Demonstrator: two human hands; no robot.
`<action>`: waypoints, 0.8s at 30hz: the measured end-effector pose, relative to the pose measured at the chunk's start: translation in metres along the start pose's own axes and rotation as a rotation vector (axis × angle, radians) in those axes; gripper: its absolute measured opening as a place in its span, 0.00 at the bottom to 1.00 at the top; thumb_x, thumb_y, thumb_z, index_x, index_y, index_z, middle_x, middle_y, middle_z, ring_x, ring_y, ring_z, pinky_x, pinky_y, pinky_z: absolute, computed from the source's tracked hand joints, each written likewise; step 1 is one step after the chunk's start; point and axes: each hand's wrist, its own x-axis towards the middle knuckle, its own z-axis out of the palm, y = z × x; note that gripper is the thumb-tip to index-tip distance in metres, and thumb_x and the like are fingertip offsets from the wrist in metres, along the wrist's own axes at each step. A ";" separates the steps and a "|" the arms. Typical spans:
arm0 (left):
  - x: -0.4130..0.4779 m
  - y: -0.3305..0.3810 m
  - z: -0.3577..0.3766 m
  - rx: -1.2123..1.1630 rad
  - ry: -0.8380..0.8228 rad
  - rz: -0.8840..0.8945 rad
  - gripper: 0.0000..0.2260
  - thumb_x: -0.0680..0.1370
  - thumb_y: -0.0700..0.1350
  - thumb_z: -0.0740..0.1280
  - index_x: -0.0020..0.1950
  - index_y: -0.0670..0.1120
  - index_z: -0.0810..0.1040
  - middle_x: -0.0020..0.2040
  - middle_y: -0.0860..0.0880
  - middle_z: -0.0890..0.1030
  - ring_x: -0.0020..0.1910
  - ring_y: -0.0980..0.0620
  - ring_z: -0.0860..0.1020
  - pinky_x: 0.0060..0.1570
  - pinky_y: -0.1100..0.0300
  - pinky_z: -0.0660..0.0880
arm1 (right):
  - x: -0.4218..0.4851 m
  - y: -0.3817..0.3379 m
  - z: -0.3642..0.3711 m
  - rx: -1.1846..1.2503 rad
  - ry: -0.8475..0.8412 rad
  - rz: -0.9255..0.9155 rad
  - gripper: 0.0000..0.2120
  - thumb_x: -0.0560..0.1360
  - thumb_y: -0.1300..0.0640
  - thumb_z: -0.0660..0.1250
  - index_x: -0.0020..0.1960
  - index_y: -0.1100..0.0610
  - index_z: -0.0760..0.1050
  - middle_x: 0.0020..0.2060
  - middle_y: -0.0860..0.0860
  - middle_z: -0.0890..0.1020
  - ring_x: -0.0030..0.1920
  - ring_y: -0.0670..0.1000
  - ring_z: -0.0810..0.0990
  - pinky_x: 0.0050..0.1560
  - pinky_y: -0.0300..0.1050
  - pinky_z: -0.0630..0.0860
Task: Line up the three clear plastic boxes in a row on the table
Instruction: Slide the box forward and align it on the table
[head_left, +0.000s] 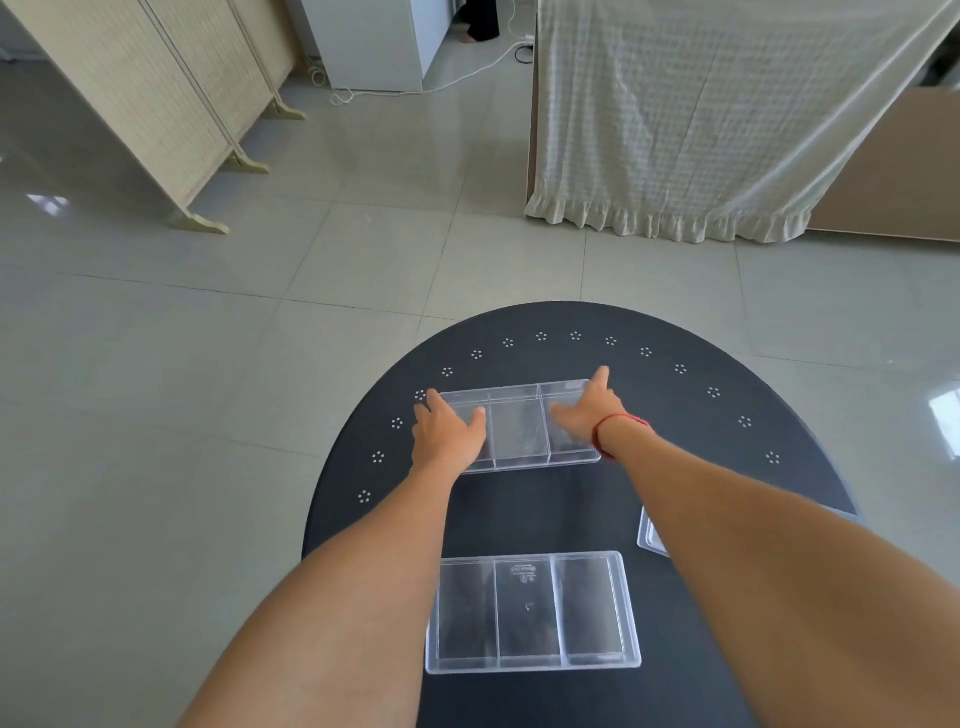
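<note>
Tiny embossed mark on near clear box (530, 613), too small to read.

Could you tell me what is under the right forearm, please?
A corner of the third clear box shows at the forearm's left edge, on the black table. The rest of that box is covered by the arm.

black table (675, 467) | far box (519, 431) | near box (530, 613) | right box (650, 535), prob. partly hidden
</note>
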 end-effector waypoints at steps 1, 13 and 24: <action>0.002 -0.002 0.001 -0.047 -0.047 -0.053 0.34 0.79 0.56 0.61 0.79 0.43 0.51 0.76 0.41 0.62 0.72 0.40 0.66 0.65 0.46 0.69 | 0.002 -0.001 0.000 0.008 -0.048 0.034 0.48 0.73 0.45 0.65 0.79 0.55 0.36 0.72 0.59 0.68 0.69 0.62 0.72 0.70 0.59 0.68; 0.016 0.014 -0.017 -0.231 0.093 -0.095 0.30 0.78 0.65 0.54 0.75 0.50 0.61 0.69 0.43 0.73 0.67 0.41 0.72 0.65 0.45 0.70 | 0.016 -0.012 -0.002 0.147 0.128 -0.024 0.40 0.76 0.39 0.60 0.79 0.55 0.46 0.72 0.60 0.68 0.70 0.64 0.69 0.69 0.58 0.68; -0.009 0.026 -0.014 -0.425 0.166 0.029 0.18 0.82 0.54 0.56 0.69 0.50 0.71 0.66 0.46 0.72 0.55 0.48 0.72 0.52 0.56 0.67 | -0.014 -0.011 -0.019 0.317 0.281 -0.160 0.24 0.76 0.41 0.62 0.65 0.55 0.71 0.65 0.55 0.68 0.50 0.57 0.75 0.53 0.46 0.70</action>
